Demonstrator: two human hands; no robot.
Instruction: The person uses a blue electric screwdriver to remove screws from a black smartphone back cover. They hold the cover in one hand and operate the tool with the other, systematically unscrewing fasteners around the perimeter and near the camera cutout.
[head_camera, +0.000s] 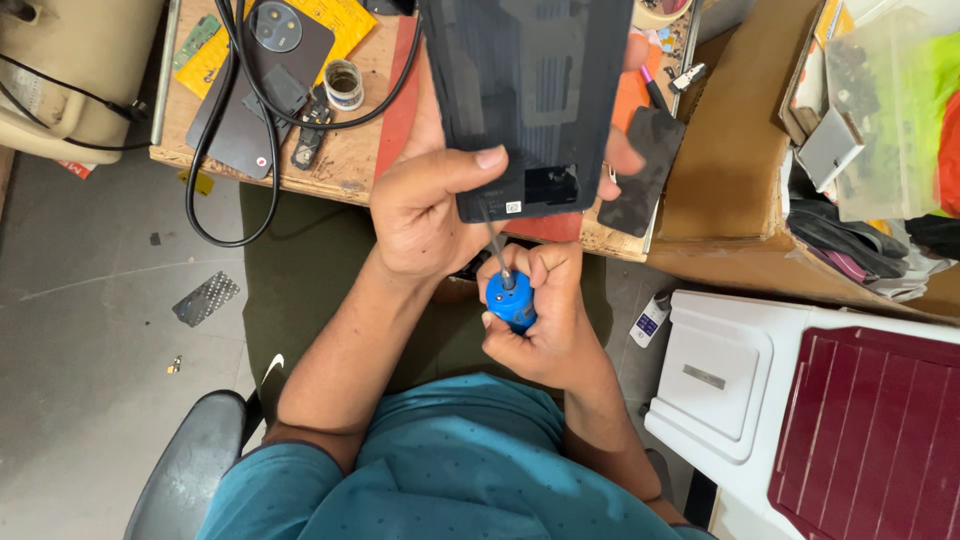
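- Above the person's lap, just off the near edge of the workbench (340, 165), the left hand (425, 215) was closed round the lower end of a dark flat device (530, 100), thumb pressed across its back, fingers wrapped behind it.
- The right hand (545, 320) was curled tight round a blue-handled screwdriver (512, 298), whose thin shaft rose to the device's bottom edge near a small dark panel.
- Judging from this, the work looked early: the back cover was on, nothing had been lifted off, and no loose screws showed near the hands; whether the tip sat in a screw could not be told.
- On the wooden bench lay a dark phone (262, 85) back-up with a round camera ring, a looping black cable (225, 130), a small round tin (343, 84), a yellow sheet (335, 20) and a second black phone (642, 170) at the bench's edge.
- To the right stood a brown cardboard box (730, 150), a clear plastic bag of parts (890, 110) and a white plastic chair with a maroon seat (860, 420).
- The floor (80, 330) was grey concrete, with a small perforated metal plate (205, 298) lying on it.
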